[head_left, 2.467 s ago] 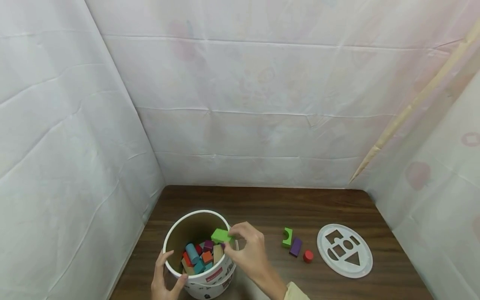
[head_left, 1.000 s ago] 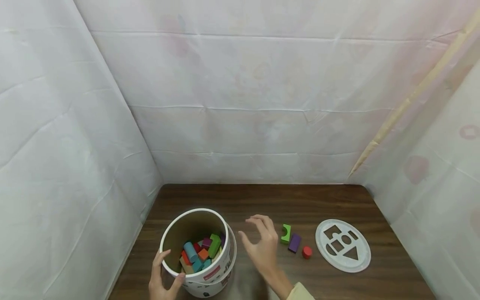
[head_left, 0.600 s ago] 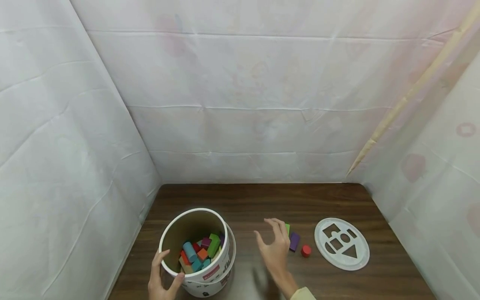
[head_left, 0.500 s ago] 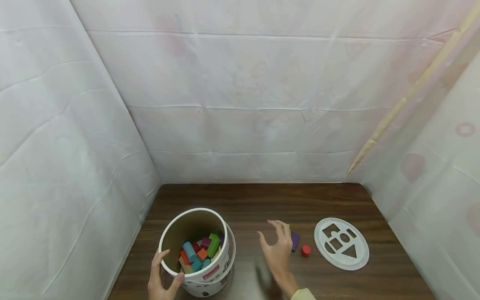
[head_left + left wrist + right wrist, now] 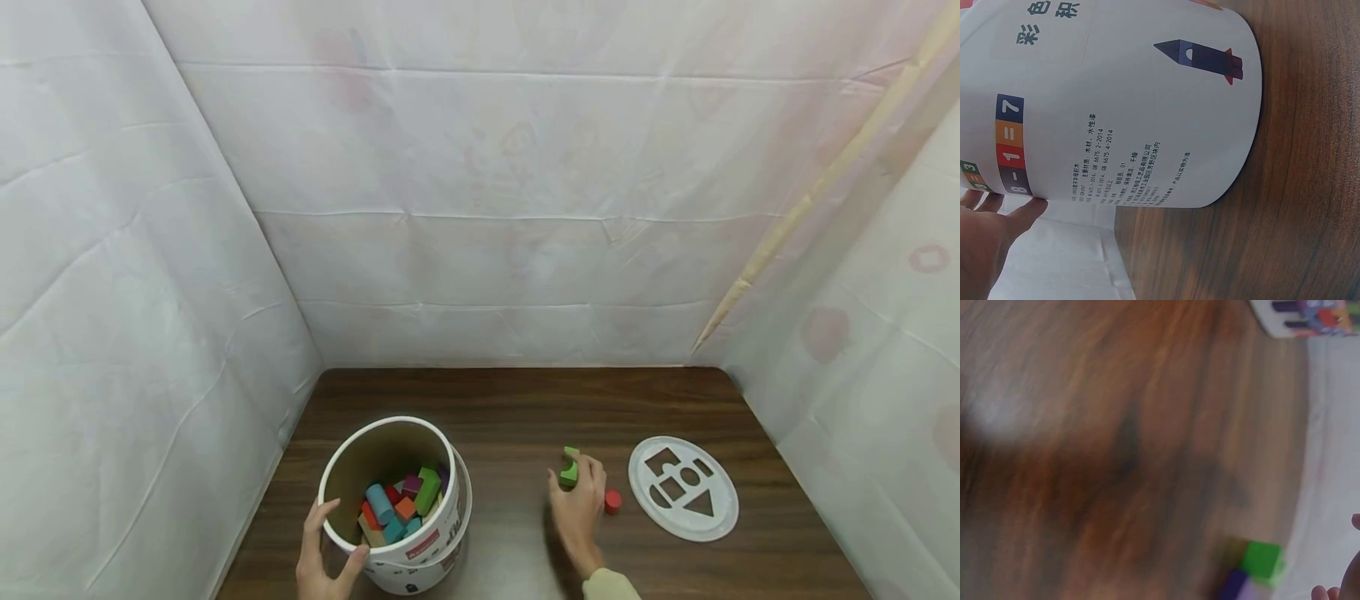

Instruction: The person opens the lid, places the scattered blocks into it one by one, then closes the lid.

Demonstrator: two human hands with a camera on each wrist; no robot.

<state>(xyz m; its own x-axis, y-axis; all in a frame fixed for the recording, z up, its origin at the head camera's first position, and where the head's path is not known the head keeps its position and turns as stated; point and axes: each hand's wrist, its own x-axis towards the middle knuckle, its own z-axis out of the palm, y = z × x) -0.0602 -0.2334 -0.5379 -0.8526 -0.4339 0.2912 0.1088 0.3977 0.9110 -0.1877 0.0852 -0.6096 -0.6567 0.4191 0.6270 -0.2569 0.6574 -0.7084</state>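
A white bucket (image 5: 420, 557) full of coloured blocks stands at the near left of the table. My left hand (image 5: 324, 554) holds its near-left side, fingers and thumb spread around the rim; the left wrist view shows the fingertips against the printed wall. To the right, my right hand (image 5: 577, 504) hovers at a green arch block (image 5: 568, 477), thumb and fingers parted on either side of it. In the right wrist view a purple block (image 5: 1233, 586) lies beside the green one, apart from the fingers; the hand hides it in the head view.
A red cylinder (image 5: 612, 501) lies just right of my right hand. Beyond it is a white lid (image 5: 716, 525) with shaped cut-outs. The wooden table (image 5: 510, 400) ends at white sheeting (image 5: 480, 250) at the back and sides.
My right hand has let go of a green block, which now lies among the blocks in the bucket. It has moved right to the green arch. The left hand stays at the bucket.
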